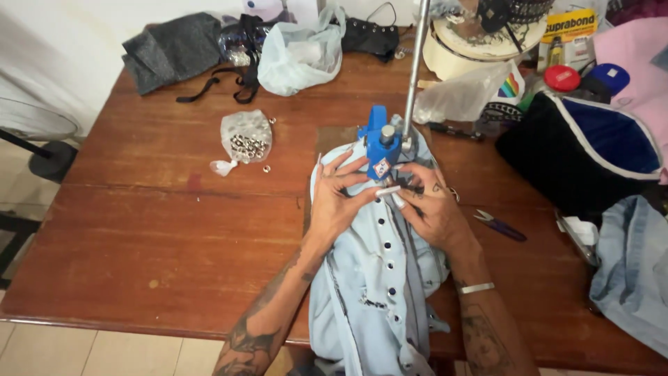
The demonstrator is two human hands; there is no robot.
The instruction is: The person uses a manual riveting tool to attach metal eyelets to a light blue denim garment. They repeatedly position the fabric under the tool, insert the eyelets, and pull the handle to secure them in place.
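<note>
Both hands press a pale denim garment flat under the blue hand press on the wooden table; left hand fingers spread, right hand fingers together, pinching the placket; keeping the fabric taut and centred would seem wise.

One press; two hands (tattooed)

Small sewing or garment workshop, home-run by the look of it — worn wooden table crowded with craft gear. Blue hand press with a long metal lever, clear bag of metal eyelets, thread snips, glue tube package. Fabric piles all round — denim, grey cloth, black straps. Tiled floor, fan stand beside the table.
</note>
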